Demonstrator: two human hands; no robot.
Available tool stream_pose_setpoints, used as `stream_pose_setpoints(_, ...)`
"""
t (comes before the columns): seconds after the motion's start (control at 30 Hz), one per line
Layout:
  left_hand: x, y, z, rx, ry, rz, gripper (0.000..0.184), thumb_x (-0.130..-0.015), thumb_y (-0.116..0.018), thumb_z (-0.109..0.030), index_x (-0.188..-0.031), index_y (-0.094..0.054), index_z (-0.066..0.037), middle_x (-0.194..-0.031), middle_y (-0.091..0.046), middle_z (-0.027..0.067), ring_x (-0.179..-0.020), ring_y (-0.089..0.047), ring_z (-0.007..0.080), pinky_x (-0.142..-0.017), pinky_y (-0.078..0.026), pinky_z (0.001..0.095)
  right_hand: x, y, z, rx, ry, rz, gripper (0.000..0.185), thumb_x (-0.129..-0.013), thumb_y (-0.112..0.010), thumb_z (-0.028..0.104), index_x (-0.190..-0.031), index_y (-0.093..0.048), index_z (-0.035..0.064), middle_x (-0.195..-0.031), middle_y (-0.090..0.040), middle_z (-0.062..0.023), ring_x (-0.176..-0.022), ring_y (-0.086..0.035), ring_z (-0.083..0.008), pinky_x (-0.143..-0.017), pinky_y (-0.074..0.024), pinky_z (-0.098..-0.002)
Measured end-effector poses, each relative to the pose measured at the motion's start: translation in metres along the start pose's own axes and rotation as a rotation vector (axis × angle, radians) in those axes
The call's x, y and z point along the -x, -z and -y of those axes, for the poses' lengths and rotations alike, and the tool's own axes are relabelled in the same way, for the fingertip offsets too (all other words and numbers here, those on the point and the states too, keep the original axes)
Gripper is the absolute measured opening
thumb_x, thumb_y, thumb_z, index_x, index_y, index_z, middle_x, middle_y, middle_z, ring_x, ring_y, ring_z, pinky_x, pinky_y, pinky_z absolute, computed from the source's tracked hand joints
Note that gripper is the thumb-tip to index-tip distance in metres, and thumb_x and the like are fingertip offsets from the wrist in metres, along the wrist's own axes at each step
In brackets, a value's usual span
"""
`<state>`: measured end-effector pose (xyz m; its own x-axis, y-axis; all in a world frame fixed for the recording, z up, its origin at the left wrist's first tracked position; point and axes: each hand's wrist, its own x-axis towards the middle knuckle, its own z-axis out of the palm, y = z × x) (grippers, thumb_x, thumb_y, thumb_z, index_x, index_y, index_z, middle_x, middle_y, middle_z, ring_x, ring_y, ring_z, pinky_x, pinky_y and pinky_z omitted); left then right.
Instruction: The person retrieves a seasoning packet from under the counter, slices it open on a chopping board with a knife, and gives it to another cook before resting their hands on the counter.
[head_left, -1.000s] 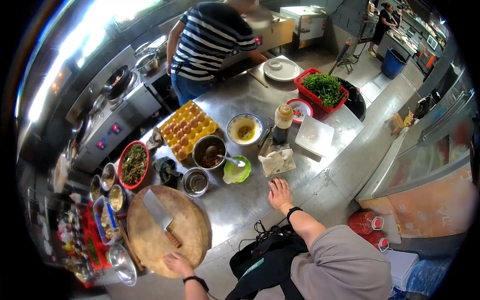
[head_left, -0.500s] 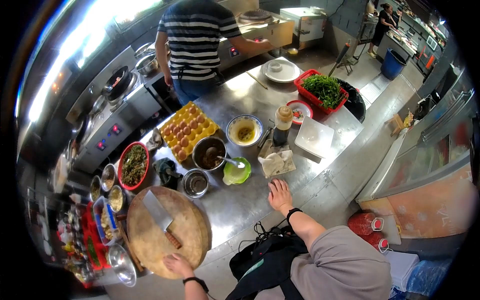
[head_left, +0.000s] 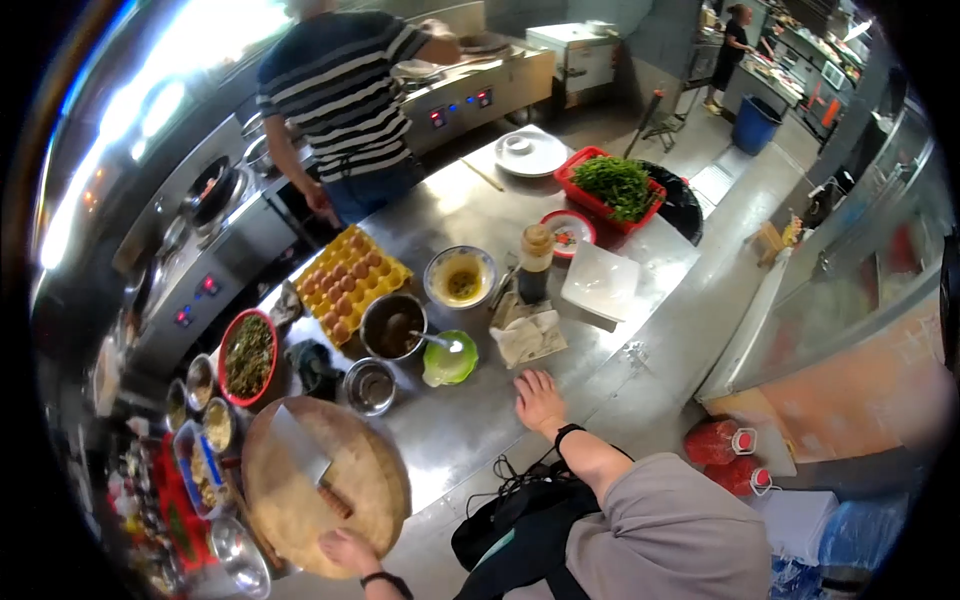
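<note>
My left hand [head_left: 349, 550] rests on the near edge of a round wooden chopping board [head_left: 375, 465], fingers apart and holding nothing. A cleaver [head_left: 303, 447] lies flat on the board, its wooden handle pointing toward that hand. My right hand [head_left: 540, 401] lies spread on the front edge of the steel table [head_left: 450, 430], empty, just below a folded cloth [head_left: 528, 338]. Between the hands and farther back are a small steel bowl [head_left: 370, 387], a green bowl [head_left: 451, 358] with a white spoon, and a steel pot [head_left: 393, 326] of brown sauce.
Behind stand an egg tray [head_left: 345, 285], a patterned bowl [head_left: 460, 277], a sauce bottle [head_left: 535, 264], a white dish [head_left: 600, 281] and a red basket of greens [head_left: 612, 190]. A person in a striped shirt [head_left: 335, 90] faces the stoves. Red bowl [head_left: 249, 357] at left.
The view has shifted, so table items appear farther left. The person in stripes has straightened, moved left and raised an arm near the stove. Both my hands stay in place on board and table.
</note>
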<state>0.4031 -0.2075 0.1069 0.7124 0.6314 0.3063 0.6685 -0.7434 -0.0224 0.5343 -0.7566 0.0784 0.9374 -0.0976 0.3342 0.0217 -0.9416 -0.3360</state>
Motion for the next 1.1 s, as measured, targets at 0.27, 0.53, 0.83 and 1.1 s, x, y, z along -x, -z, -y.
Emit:
stream_pose_setpoints(0.27,-0.003,-0.021,0.009,-0.064,-0.013,-0.099,0.053,-0.105,-0.052,-0.036,-0.138,-0.051,0.005,-0.144,-0.056,0.024,-0.133,-0.053,0.0394,-0.11,-0.044,0.049,-0.002,-0.001,0.003,-0.072,0.029,-0.065,0.041,-0.084,-0.066,0.019,-0.124,-0.063,0.0083,-0.136,-0.056,-0.0148,-0.13,-0.049,-0.0365,-0.117,-0.0353,-0.0524)
stream_pose_setpoints(0.53,0.002,0.019,-0.003,0.228,0.07,0.079,0.051,-0.098,-0.06,-0.029,-0.133,-0.054,0.008,-0.148,-0.05,0.0279,-0.141,-0.042,0.0432,-0.121,-0.029,0.0513,0.001,-0.006,0.001,-0.121,0.009,0.069,0.038,-0.082,-0.064,0.014,-0.118,-0.063,0.0013,-0.135,-0.053,-0.0222,-0.127,-0.048,-0.0444,-0.111,-0.037,-0.0562)
stream_pose_setpoints(0.83,-0.001,0.035,-0.025,0.205,0.122,-0.045,0.054,-0.096,-0.062,-0.031,-0.133,-0.054,0.007,-0.147,-0.05,0.0248,-0.14,-0.042,0.0425,-0.119,-0.03,0.0535,-0.005,-0.003,0.011,-0.029,0.104,0.055,0.045,-0.084,-0.064,0.013,-0.128,-0.056,0.0024,-0.141,-0.049,-0.0206,-0.135,-0.042,-0.0433,-0.115,-0.033,-0.0549)
stream_pose_setpoints(1.1,0.002,0.032,-0.021,0.187,0.15,0.024,0.063,-0.097,-0.062,-0.033,-0.144,-0.046,0.005,-0.151,-0.047,0.021,-0.142,-0.04,0.0406,-0.121,-0.026,0.0534,-0.002,-0.018,0.004,-0.015,0.084,0.051,0.046,-0.086,-0.063,0.015,-0.131,-0.056,0.0079,-0.143,-0.049,-0.0173,-0.136,-0.04,-0.0441,-0.117,-0.0311,-0.0546)
